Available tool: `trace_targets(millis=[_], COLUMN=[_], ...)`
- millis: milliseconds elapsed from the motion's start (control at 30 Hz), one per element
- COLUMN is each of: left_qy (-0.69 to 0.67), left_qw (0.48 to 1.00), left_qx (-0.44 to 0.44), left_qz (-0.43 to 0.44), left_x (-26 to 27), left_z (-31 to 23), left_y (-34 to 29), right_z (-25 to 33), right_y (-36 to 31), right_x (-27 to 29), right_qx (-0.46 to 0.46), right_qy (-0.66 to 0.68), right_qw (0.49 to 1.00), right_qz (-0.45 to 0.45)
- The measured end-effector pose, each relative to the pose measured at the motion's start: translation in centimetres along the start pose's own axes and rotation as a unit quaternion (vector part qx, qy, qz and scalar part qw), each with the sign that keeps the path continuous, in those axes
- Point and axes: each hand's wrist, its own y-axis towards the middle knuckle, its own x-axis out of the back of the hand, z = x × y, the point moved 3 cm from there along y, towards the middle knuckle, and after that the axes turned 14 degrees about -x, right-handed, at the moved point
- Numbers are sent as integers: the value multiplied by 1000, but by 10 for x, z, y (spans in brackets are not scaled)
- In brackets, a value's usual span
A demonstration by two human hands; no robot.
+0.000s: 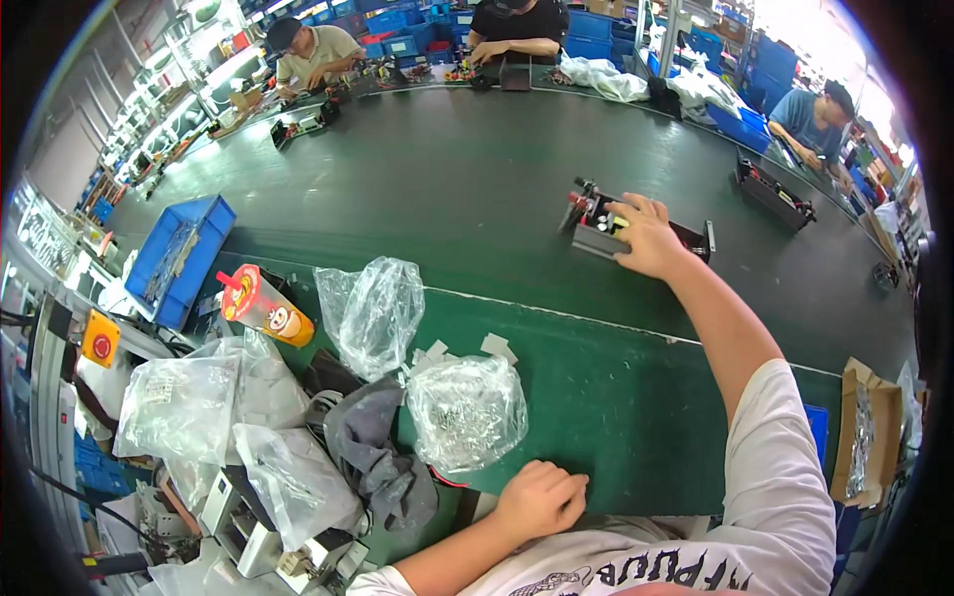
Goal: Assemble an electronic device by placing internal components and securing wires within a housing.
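Observation:
My right hand (648, 238) reaches out over the dark belt, its fingers closed over a long black metal housing (599, 241). Small parts fill the open top of the housing, with red and black pieces at its left end and a yellow bit under my fingers. My palm hides its middle. My left hand (542, 500) rests at the near edge of the green table (616, 417), fingers curled into a loose fist with nothing visible in it. Just beyond it lies a clear plastic bag (467, 412) of small shiny pieces.
Another black housing (775, 194) stands farther right on the belt (447, 179). At left are a blue bin (181, 258), a drink cup (266, 305), plastic bags (179, 402) and a grey cloth (373, 447). A cardboard box (867, 437) stands at right. Several people work across the belt.

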Motion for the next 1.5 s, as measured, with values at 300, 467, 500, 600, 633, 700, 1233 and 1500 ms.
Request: trace_targets(millis=[300,467,500,600,633,700,1233,1500], left_qy=[-18,-30,-30,-33,-28,-27,42,506], left_qw=[1000,999,999,999,1000,1000,999,778], left_qx=[-6,3,1,5,5,14,-26,360], left_qz=[18,17,17,9,10,1,10,89], left_x=[4,0,0,-3,-4,-3,15,154], left_z=[2,-2,-4,-6,-5,1,-5,23], left_y=[5,3,2,2,1,2,-7,10], right_z=[-70,-84,-81,-53,-33,10,119,108], right_y=[60,60,55,8,-15,-71,-345,-348], right_x=[-14,-6,-3,3,8,30,44,53], right_qx=[-83,-266,-231,-194,-175,-163,-271,-290], right_qy=[-117,-223,-231,-162,-107,-6,233,339], right_qw=[989,934,940,959,966,978,932,892], right_qz=[20,-85,-97,-125,-158,-128,-51,-73])
